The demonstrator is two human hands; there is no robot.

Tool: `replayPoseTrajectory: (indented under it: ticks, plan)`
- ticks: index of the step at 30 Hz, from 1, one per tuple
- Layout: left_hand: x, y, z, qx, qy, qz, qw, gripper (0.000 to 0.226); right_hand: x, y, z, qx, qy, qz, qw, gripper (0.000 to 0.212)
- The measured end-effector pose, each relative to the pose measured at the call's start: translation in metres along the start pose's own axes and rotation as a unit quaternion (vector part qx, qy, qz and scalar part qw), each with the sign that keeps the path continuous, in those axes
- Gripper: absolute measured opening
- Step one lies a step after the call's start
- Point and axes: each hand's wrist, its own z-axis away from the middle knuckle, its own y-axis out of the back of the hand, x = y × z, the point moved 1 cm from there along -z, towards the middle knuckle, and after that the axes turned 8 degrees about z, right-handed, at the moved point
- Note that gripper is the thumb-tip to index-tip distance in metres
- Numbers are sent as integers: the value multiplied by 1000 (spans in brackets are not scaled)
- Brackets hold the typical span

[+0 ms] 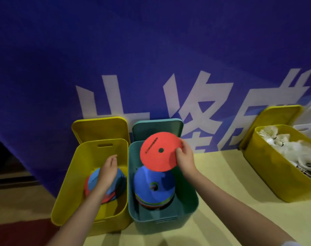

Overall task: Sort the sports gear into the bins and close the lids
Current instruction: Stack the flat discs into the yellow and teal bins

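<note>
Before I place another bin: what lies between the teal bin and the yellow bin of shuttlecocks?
In the head view, only bare yellowish floor lies between the teal bin and the shuttlecock bin.

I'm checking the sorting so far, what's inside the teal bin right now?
Inside the teal bin sits a stack of flat marker discs, blue on top. The right hand holds a red disc above it, hiding the bin's back part. Colours lower in the stack are unclear.
</note>
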Motion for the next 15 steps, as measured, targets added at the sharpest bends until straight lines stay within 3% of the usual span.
replayPoseTrajectory:
  ticks: [5, 11, 15]
  plan:
    - [7, 33, 4, -4, 103, 194, 976, 29, -17, -104, 24, -138, -2, 36, 990, 44]
    - [-40, 82, -13, 116, 105, 135, 978, 38, -18, -176, 33, -273, 8, 140, 952, 50]
    - [-91, 85, -41, 146, 144, 119, 971, 34, -1, -170, 14, -257, 39, 221, 940, 53]
